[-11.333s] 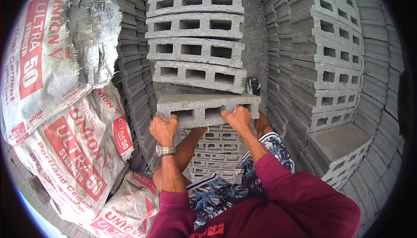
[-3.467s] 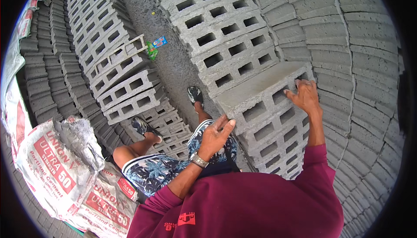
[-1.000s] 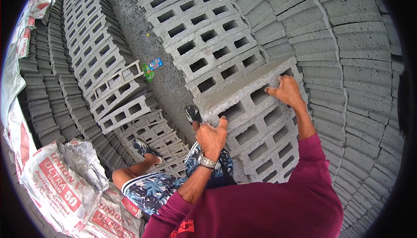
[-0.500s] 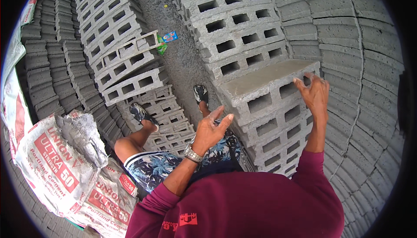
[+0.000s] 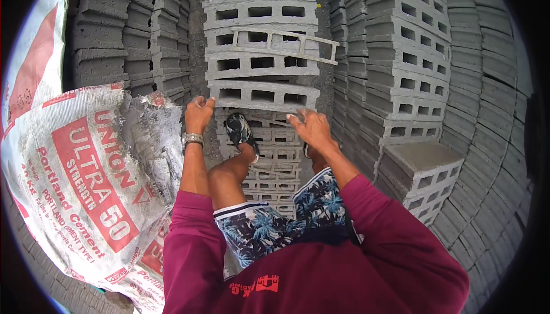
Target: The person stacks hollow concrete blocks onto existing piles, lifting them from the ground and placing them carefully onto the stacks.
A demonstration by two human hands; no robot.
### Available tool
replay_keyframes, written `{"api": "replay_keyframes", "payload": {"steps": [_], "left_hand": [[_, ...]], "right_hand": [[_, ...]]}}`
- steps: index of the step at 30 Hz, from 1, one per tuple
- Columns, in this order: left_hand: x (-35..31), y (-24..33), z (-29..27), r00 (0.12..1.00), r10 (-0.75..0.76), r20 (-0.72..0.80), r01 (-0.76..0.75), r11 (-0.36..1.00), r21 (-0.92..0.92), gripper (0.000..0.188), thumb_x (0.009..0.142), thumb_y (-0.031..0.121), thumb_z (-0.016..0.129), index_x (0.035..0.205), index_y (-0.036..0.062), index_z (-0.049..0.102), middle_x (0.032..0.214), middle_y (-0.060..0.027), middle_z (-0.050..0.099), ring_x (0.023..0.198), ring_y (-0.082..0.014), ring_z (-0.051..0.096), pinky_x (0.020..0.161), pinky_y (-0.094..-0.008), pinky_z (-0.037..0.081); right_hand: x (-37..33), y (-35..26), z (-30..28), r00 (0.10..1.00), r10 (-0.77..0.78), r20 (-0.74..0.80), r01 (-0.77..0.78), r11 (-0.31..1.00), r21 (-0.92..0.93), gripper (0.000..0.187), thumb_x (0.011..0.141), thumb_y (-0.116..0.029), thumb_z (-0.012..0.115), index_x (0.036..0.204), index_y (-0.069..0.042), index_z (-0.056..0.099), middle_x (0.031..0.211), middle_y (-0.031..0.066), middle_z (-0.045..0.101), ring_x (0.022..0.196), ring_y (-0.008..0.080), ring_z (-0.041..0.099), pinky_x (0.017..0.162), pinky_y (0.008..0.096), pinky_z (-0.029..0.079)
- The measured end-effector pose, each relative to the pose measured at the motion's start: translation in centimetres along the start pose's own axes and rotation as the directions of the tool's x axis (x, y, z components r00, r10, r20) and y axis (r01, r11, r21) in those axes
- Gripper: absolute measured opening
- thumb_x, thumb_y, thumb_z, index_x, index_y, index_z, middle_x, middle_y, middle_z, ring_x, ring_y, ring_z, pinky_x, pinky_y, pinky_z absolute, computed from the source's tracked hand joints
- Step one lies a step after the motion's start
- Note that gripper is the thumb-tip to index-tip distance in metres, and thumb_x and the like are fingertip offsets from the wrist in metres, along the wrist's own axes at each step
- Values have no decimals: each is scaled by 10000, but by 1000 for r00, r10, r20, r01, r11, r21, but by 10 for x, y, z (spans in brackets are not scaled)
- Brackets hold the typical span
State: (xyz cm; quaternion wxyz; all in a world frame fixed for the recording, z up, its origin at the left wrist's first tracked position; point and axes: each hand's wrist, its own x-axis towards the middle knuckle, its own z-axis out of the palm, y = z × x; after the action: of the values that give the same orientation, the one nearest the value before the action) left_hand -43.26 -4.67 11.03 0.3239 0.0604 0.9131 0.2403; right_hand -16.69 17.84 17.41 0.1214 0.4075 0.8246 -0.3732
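Observation:
A grey hollow concrete block (image 5: 263, 92) lies nearest me at the end of a row, its holes facing up. My left hand (image 5: 198, 113) is at the block's left end, fingers bent and slightly apart, thumb side close to the corner. By its near right corner is my right hand (image 5: 312, 128), thumb and fingers spread. Whether the fingertips press on the block cannot be made out. On the row just behind, a thin ladder-like frame of grey concrete (image 5: 285, 45) rests at a slant.
An opened cement bag (image 5: 146, 191) stands to my left. My shoe (image 5: 239, 131) is on a lower layer of blocks (image 5: 278, 171). Tall block stacks (image 5: 418, 56) rise at right, with a smooth-topped block (image 5: 427, 155) at their near end. More stacks (image 5: 103, 33) line the left.
My view has turned left. Both hands have moved from the right-hand stack and mid-air to the two ends of the row's nearest block, which keeps its place.

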Motion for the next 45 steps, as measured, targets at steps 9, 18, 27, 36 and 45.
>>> {"api": "replay_keyframes", "payload": {"steps": [9,18,27,36,45], "left_hand": [[92,-44,44,942,-130,308,98,988,118,877,715,480,796,1345,-77,546,1330,-245,600,1248,-328,574,1063,-375,427],[46,-13,82,990,-130,55,124,988,89,375,658,212,732,865,-93,668,831,-181,713,782,-272,673,739,-383,515],[-186,99,19,948,-246,-203,274,954,122,462,631,336,746,691,-73,540,656,-161,576,629,-272,536,647,-426,457],[-311,210,-2,964,131,-230,-166,976,-139,383,735,233,751,731,-34,476,771,-48,498,676,-163,402,563,-354,348],[-336,353,148,963,253,95,-237,959,-153,456,772,264,768,578,41,421,608,13,448,587,-104,399,484,-342,333]], "right_hand": [[90,1,117,937,349,25,-337,919,-206,743,884,-630,574,999,92,708,1022,275,708,1054,399,648,1057,529,306],[98,44,108,941,336,-44,-337,941,-29,485,738,-436,731,830,40,741,852,252,719,935,367,677,1035,437,348],[-6,47,-49,978,140,155,-143,990,10,421,704,-349,740,746,69,715,766,270,697,775,382,675,906,412,446],[-103,44,-247,999,-32,-31,33,999,22,402,708,-358,752,675,38,685,657,219,665,719,378,664,904,419,467],[-143,189,-374,912,160,-377,-216,970,-112,415,681,-305,732,602,90,634,603,282,616,600,409,612,887,432,463]]}}
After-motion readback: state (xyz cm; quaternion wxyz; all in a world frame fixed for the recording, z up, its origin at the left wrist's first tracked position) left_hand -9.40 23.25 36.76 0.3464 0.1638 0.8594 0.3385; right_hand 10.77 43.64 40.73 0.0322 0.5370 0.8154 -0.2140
